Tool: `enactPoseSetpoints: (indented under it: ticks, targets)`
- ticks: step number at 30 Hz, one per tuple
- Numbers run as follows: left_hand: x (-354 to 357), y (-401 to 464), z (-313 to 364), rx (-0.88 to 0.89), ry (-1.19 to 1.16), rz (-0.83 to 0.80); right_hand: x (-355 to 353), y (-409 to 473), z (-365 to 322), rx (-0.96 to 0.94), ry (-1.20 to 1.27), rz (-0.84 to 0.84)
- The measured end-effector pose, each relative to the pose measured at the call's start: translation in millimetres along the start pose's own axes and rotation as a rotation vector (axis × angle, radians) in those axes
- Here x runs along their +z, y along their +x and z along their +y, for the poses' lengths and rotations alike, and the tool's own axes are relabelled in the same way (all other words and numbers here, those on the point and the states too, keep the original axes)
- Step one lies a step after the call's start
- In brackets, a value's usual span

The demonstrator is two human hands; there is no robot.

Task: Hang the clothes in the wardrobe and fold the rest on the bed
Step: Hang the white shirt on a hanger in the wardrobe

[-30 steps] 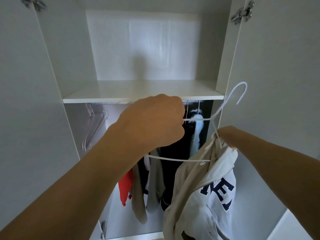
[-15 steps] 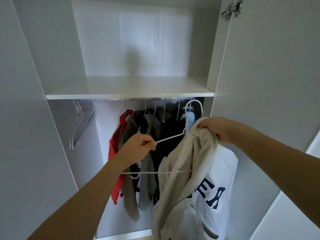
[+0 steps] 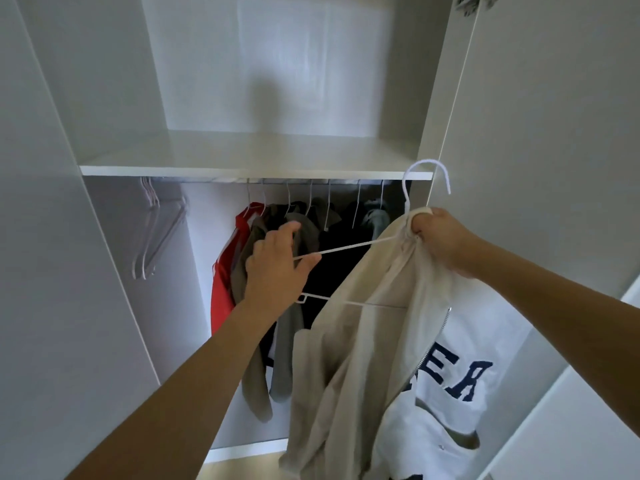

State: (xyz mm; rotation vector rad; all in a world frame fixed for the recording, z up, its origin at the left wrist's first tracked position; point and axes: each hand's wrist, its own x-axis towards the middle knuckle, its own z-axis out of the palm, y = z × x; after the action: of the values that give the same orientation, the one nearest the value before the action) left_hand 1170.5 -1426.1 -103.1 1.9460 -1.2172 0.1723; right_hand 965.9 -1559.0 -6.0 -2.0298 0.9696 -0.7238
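Wardrobe rail already carries several garments. Right hand grips the cream jacket at the hanger neck; left hand pinches its arm. Hooking remains.

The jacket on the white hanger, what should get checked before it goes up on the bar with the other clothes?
1. Hanger hook free and pointing up: ok.
2. Right hand has a grip on the cream jacket at its collar, by the hanger's neck: ok.
3. Left hand holds the hanger's bare arm: ok.
4. Jacket on both hanger arms: not ok, the left arm is bare.
5. Room on the rail: ok, a gap shows between the empty hangers and the red garment.
6. Zip closed: cannot tell.
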Motion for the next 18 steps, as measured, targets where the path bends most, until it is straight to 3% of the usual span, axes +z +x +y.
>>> enactPoseSetpoints:
  ticks: [3, 6, 8, 10, 12, 14, 16, 18]
  targets:
    - [19.4, -17.6, -16.5, -0.387, -0.539, 0.073, -4.1, 2.0, 2.6, 0.036, -0.029, 0.044]
    - [33.5, -41.9, -11.5, -0.691, -0.963, -0.252, -8.3, -2.1, 5.2, 0.048, -0.055, 0.064]
    - [43.2, -56.4, -12.6, -0.771, -1.114, -0.497, -9.4, -6.7, 6.7, 0.045, -0.059, 0.064]
    - [61.4, -62.2, -18.0, -0.664, -0.995, -0.669, -11.4, -10.9, 6.8, 0.042, -0.076, 0.071]
    - [79.1, -65.3, -12.6, -0.525, -0.644, -0.763, -12.9, -14.3, 3.5, 0.034, -0.11, 0.085]
    - [102.9, -64.0, -4.2, -0.392, -0.413, -0.705, -15.5, -17.9, -0.2, 0.023, -0.156, 0.095]
    - [106.6, -57.8, 2.4, -0.355, -0.354, -0.67, -18.5, -20.9, -0.7, 0.027, -0.196, 0.11]
    - [91.8, -43.2, -3.5, -0.418, -0.437, -0.671, -23.6, -23.0, 2.8, 0.026, -0.256, 0.146]
